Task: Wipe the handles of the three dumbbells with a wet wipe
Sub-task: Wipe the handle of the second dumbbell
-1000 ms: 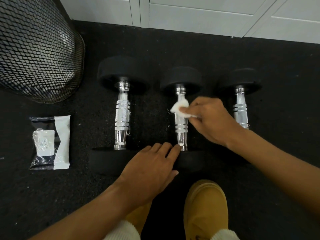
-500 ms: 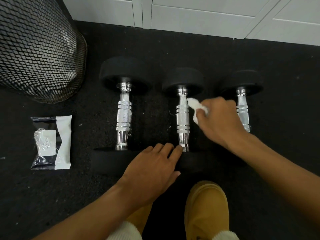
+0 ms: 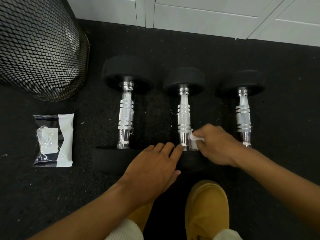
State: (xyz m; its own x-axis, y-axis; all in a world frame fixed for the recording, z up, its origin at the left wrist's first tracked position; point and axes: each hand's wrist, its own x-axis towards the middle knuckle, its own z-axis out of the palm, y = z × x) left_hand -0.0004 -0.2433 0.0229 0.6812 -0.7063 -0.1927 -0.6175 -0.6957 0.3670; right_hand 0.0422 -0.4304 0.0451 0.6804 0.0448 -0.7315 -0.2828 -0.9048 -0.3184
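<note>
The right hand (image 3: pixel 218 146) has its grip pinched on a crumpled white wet wipe (image 3: pixel 194 140), pressing it against the smooth lower end of the middle dumbbell's handle (image 3: pixel 183 125), just above the near weight head. The left hand (image 3: pixel 155 167) lies flat with fingers straight and spread, resting on the near black head of that middle dumbbell (image 3: pixel 184 118), apparently to hold it steady; it holds nothing. To the left lies the left dumbbell (image 3: pixel 126 115), to the right the right dumbbell (image 3: pixel 244 118), all three parallel on the black rubber floor (image 3: pixel 173 45). Judging by small white shreds clinging to the left handle and beside the middle one, the first handle looks done and the second is near its end; the right one seems not yet wiped, though that cannot be told for sure. Further out sit a wipe packet (image 3: pixel 53 141), a mesh bin (image 3: pixel 38 45), and tan boots (image 3: pixel 207 210) below
</note>
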